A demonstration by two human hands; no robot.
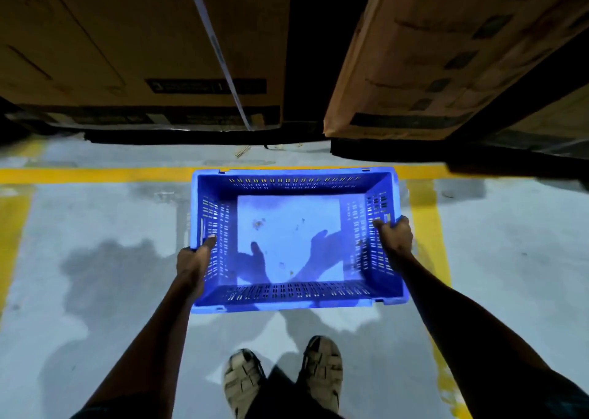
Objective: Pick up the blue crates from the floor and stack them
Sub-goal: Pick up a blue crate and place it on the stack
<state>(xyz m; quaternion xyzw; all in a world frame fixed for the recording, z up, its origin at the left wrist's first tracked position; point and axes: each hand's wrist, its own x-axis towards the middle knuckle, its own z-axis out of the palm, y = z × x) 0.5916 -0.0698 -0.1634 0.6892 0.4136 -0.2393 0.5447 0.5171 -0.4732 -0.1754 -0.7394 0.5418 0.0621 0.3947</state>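
While both hands grip its short ends — left hand (pixel 194 261) and right hand (pixel 395 235), fingers curled tight over the rim — the empty blue plastic crate (pixel 294 302) hangs level above the grey floor (pixel 95 259), probably so it stacks flat.

Slotted plastic crate (pixel 296 300), cardboard boxes (pixel 137 42), glossy painted floor (pixel 95 227)

Bare left hand (pixel 195 261) and bare right hand (pixel 396 235), forearms uncovered. Dark sleeve edges near bottom corners, colour unclear in dim light. Beige strappy woven sandals (pixel 280 377) on both feet. Dark trouser legs (pixel 280 396) over ankles.
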